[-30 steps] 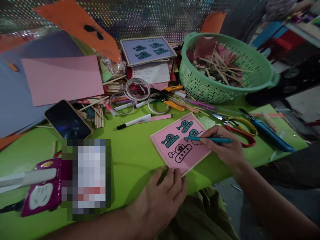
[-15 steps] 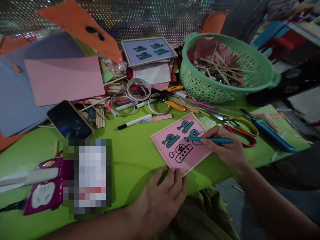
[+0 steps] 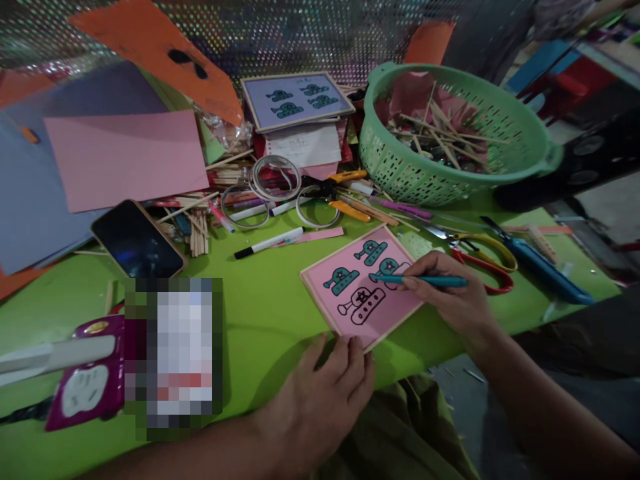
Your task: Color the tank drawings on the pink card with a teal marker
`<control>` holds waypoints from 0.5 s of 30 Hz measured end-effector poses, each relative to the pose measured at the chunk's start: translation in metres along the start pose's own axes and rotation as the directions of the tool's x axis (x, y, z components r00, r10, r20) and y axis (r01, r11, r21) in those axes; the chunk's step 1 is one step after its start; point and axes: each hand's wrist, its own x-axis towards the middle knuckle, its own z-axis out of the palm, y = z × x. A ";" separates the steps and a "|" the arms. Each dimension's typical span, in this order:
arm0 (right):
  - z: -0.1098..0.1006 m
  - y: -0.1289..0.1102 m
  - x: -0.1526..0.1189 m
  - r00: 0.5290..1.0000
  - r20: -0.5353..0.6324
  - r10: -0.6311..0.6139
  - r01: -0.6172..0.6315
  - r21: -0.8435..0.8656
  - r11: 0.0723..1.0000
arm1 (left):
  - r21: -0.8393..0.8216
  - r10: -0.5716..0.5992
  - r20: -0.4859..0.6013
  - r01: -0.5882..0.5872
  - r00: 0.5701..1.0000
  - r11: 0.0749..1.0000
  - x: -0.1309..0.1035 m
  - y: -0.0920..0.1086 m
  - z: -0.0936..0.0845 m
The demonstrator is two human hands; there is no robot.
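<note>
My right hand (image 3: pixel 453 308) pinches a teal pen (image 3: pixel 435 281), its tip at a tank drawing (image 3: pixel 387 268) on the pink card (image 3: pixel 364 275) near the surface's (image 3: pixel 255 293) front edge. My left hand (image 3: pixel 327 387) rests loosely spread, fingertips (image 3: pixel 355 345) at the card's near side.

Single cam, on wearer's head, looks fwd & down at the green tabletop (image 3: pixel 260 287), w/ L hand (image 3: pixel 333 383) & R hand (image 3: pixel 453 297) close in the lower half. View's wide: runs from wearer's lap (image 3: pixel 400 433) at btm ctr up to the perforated panel (image 3: pixel 300 33) farther back, w/ blurry bkgd at top R.
</note>
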 end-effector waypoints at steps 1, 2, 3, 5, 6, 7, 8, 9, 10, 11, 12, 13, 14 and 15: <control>0.000 0.000 0.000 1.000 -0.004 0.000 0.000 -0.006 1.000 | 0.001 0.000 0.000 0.000 1.000 1.000 0.000 0.000 0.000; 0.000 0.000 0.000 1.000 -0.008 -0.001 0.001 -0.008 1.000 | 0.001 -0.001 0.001 0.001 1.000 1.000 0.000 0.000 -0.001; 0.000 0.000 0.000 1.000 -0.009 -0.002 0.002 -0.005 1.000 | -0.001 -0.004 -0.003 0.004 1.000 1.000 0.001 0.000 -0.001; 0.000 0.000 0.000 1.000 -0.010 -0.004 0.004 -0.003 1.000 | -0.008 -0.011 -0.010 0.010 1.000 1.000 0.001 0.000 -0.001; 0.000 -0.001 0.000 1.000 -0.010 -0.005 0.005 -0.004 1.000 | -0.014 -0.012 -0.011 0.012 1.000 1.000 0.001 -0.001 -0.001; 0.000 -0.001 0.000 1.000 -0.010 -0.008 0.008 -0.004 1.000 | -0.018 -0.012 -0.011 0.011 1.000 1.000 0.001 -0.001 -0.001; 0.000 -0.001 0.000 1.000 -0.010 -0.011 0.011 -0.003 1.000 | -0.022 -0.013 -0.013 0.012 1.000 1.000 0.001 0.000 -0.001; 0.000 -0.001 0.000 1.000 -0.008 -0.013 0.013 -0.001 1.000 | -0.026 -0.014 -0.013 0.014 1.000 1.000 0.001 0.000 -0.001; 0.000 -0.001 0.000 1.000 -0.007 -0.015 0.015 0.002 1.000 | -0.027 -0.014 -0.013 0.013 1.000 1.000 0.001 0.000 0.000; 0.000 -0.001 0.000 1.000 -0.004 -0.015 0.015 0.002 1.000 | -0.028 -0.013 -0.013 0.013 1.000 1.000 0.000 0.001 0.000; 0.000 -0.001 0.000 1.000 -0.001 -0.015 0.015 0.001 1.000 | -0.026 -0.013 -0.013 0.013 1.000 1.000 0.000 0.001 0.000; 0.000 -0.001 0.000 1.000 0.001 -0.015 0.015 -0.004 1.000 | -0.025 -0.014 -0.014 0.014 1.000 1.000 0.000 0.001 0.000; 0.000 0.000 0.000 1.000 0.006 -0.015 0.015 -0.009 1.000 | -0.025 -0.015 -0.016 0.015 1.000 1.000 0.000 0.001 0.000; 0.000 0.000 0.000 1.000 0.006 -0.019 0.019 -0.011 1.000 | -0.024 -0.016 -0.016 0.016 1.000 1.000 0.000 0.001 0.000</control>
